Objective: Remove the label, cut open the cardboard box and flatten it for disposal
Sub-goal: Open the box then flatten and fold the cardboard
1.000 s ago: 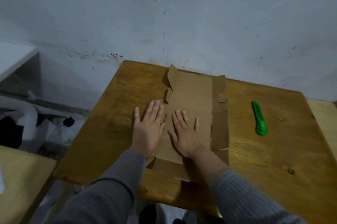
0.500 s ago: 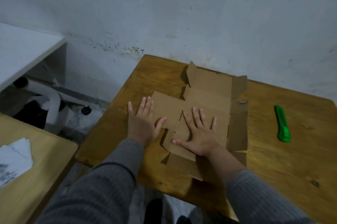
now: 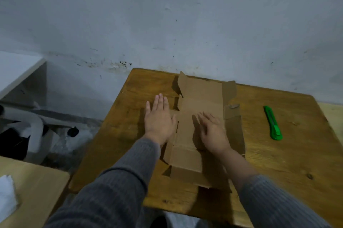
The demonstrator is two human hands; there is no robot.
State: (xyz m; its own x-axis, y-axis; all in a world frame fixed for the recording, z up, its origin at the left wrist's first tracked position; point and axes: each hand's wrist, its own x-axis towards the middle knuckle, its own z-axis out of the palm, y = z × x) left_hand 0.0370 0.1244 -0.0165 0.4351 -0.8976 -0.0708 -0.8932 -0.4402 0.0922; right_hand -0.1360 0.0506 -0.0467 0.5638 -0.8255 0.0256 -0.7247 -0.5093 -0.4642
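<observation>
Since half a second ago, both hands have shifted on the cardboard: I see the left hand (image 3: 159,118) now farther out over the left flap, and the right hand (image 3: 213,131) moved toward the middle panel, its outline blurred.

Far left: a pale wooden surface (image 3: 35,187) carries a white sheet (image 3: 6,196) at the frame edge; behind it stand a white shelf (image 3: 16,68) and dark and white items on the floor that I cannot identify.

Centre left: the left hand lies palm down, fingers straight and close together, on the left flap of the cardboard box (image 3: 200,122) and partly on the wooden table (image 3: 115,135). It grasps nothing.

Centre: the box lies cut open and unfolded on the table, near the wall (image 3: 167,23). Its long panels lie nearly flat; the far flaps stand slightly raised, and the near end reaches toward the table's front edge.

Centre right: the right hand is over the middle panel, palm down, fingers extended and slightly spread, holding nothing. Whether it presses on the card I cannot tell because of blur.

Right: a green utility knife (image 3: 272,122) lies on the table, well apart from the box and from both hands, untouched.
</observation>
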